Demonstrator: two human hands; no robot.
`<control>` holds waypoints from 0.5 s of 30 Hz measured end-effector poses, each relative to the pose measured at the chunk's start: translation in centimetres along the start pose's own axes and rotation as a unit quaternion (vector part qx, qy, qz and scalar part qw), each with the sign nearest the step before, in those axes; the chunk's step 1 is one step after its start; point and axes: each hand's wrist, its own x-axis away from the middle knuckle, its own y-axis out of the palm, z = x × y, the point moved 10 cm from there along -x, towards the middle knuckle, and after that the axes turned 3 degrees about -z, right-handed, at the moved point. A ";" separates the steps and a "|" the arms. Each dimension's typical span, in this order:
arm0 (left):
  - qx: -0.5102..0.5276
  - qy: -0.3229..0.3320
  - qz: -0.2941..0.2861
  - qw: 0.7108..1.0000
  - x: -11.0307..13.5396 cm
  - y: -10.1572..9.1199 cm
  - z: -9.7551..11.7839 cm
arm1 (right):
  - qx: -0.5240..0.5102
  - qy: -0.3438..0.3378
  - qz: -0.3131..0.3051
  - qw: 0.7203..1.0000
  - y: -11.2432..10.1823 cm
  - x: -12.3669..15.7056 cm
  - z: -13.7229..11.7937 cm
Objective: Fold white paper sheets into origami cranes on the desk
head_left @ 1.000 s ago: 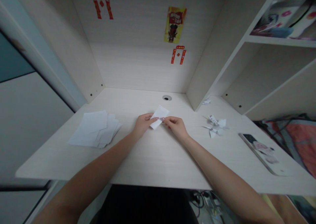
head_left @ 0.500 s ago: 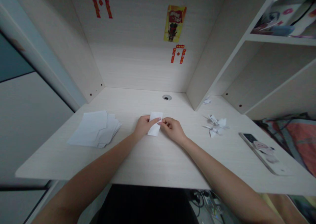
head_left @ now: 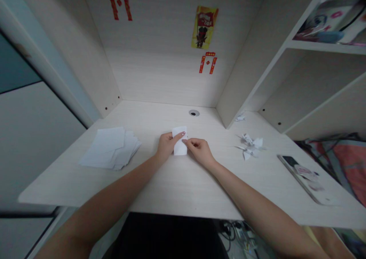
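White folded paper (head_left: 179,137) lies on the counter (head_left: 183,183); fingers of left hand (head_left: 166,146) and right hand (head_left: 200,150) pinch it tightly. Yellow sticker (head_left: 203,27) writing is unreadable.

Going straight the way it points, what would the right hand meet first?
Past the folded paper it is touching, the right hand would probably meet the left hand just across it.

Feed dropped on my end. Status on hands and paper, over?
Left hand and right hand both hold the folded paper, low at the desk. Paper stack to the left, crumpled paper shapes to the right, both apart from hands.
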 end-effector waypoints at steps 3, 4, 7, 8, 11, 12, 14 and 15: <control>-0.001 0.002 0.013 1.000 0.2 -0.2 0.1 | 0.072 -0.023 0.008 0.997 -0.2 0.2 -0.7; 0.000 0.001 0.014 1.000 0.2 -0.2 0.1 | 0.089 -0.029 0.007 0.996 -0.3 0.2 -0.9; 0.006 -0.006 0.014 1.000 0.3 -0.1 0.0 | 0.108 -0.031 0.000 0.994 -0.2 0.3 -1.0; 0.006 -0.007 0.013 1.000 0.3 -0.1 0.0 | 0.109 -0.028 -0.004 0.994 -0.2 0.3 -0.9; 0.012 -0.007 0.015 1.000 0.3 -0.1 0.1 | 0.103 -0.022 -0.017 0.994 0.0 0.2 -0.7; 0.015 -0.006 0.017 1.000 0.3 -0.1 0.1 | 0.096 -0.022 -0.019 0.995 0.1 0.2 -0.7; 0.023 -0.006 0.023 0.999 0.3 -0.3 0.1 | 0.078 -0.024 -0.019 0.996 0.1 0.1 -0.7; 0.027 -0.008 0.026 0.999 0.3 -0.3 0.0 | 0.069 -0.024 -0.019 0.997 0.1 0.1 -0.7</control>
